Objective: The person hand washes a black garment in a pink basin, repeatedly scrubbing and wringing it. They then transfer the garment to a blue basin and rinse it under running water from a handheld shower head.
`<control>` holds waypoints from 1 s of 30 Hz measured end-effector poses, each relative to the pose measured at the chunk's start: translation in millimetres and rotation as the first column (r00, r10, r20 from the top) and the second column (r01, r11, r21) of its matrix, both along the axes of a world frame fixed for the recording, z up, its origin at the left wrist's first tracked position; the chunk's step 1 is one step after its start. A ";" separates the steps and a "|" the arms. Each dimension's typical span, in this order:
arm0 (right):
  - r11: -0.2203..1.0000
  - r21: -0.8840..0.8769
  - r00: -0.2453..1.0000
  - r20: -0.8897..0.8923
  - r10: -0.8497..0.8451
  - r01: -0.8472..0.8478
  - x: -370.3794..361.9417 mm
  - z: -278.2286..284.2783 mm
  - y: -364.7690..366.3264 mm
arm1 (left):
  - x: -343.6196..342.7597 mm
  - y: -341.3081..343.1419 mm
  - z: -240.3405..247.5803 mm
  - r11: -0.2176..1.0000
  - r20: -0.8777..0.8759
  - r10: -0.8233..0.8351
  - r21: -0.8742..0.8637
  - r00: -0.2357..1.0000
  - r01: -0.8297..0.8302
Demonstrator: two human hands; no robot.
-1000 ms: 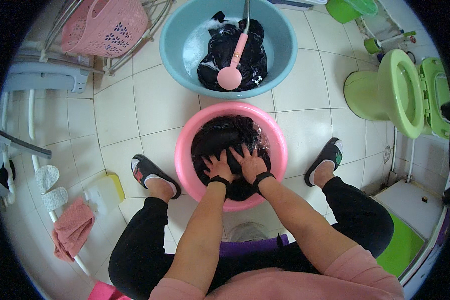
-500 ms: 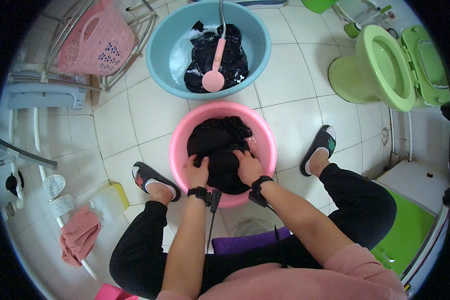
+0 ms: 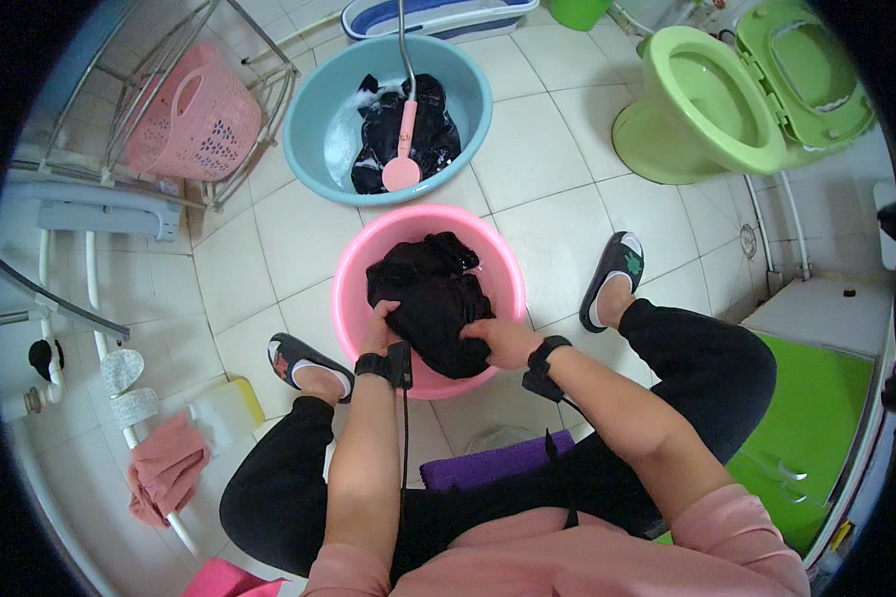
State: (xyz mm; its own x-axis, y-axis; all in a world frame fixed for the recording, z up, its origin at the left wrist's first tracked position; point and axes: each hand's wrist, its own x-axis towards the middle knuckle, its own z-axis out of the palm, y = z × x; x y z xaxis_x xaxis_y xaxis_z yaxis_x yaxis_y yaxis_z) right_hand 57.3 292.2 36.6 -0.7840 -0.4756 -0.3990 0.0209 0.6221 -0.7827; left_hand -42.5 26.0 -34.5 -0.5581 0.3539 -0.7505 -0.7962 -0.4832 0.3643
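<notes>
A bunched black garment (image 3: pixel 430 316) lies in the pink basin (image 3: pixel 513 284) on the floor between my feet. At its left edge my left hand (image 3: pixel 375 330) is closed on the cloth, thumb on top. My right hand (image 3: pixel 508 343) pinches the same garment on the right, near the basin's rim. The fingertips of both hands are partly hidden by the cloth. Just beyond stands a blue basin (image 3: pixel 480 99) holding more dark wet cloth (image 3: pixel 433 124) and some suds. A pink shower head (image 3: pixel 402 173) rests on that cloth.
A green toilet (image 3: pixel 667 124) stands at the far right. A pink basket (image 3: pixel 194 124) sits by a metal rack at the far left. My slippered feet (image 3: pixel 309 363) flank the pink basin. A pink cloth (image 3: pixel 169 468) hangs from a white pipe, near a yellow-capped jug (image 3: pixel 224 413).
My hands have moved from pressing on top of the garment to its left and right edges, with the right hand farther out. The view has shifted, too.
</notes>
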 end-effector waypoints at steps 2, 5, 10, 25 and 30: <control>0.999 0.019 0.998 -0.064 -0.028 0.030 7.0 7.5 -12.3 | -10.0 9.1 42.1 0.998 -0.075 -0.030 -0.062 0.997 0.025; 0.999 -0.009 0.991 -0.125 -0.042 0.041 11.1 16.5 -33.3 | -13.4 11.2 113.7 0.993 -0.133 -0.065 -0.111 0.989 0.051; 0.981 -0.123 0.922 -0.341 -0.182 0.148 -24.8 48.8 -35.3 | -16.8 19.5 235.7 0.858 -0.374 -0.406 -0.470 0.833 0.207; 0.888 -0.411 0.556 -0.796 -0.239 -0.206 -101.4 277.7 5.9 | 22.9 48.9 480.7 0.475 -0.501 -0.853 -0.861 0.146 -0.181; 0.820 -0.530 0.711 -0.661 -0.239 -0.217 -92.9 282.8 6.1 | 20.6 46.1 458.6 0.414 -0.484 -0.865 -0.838 0.135 -0.356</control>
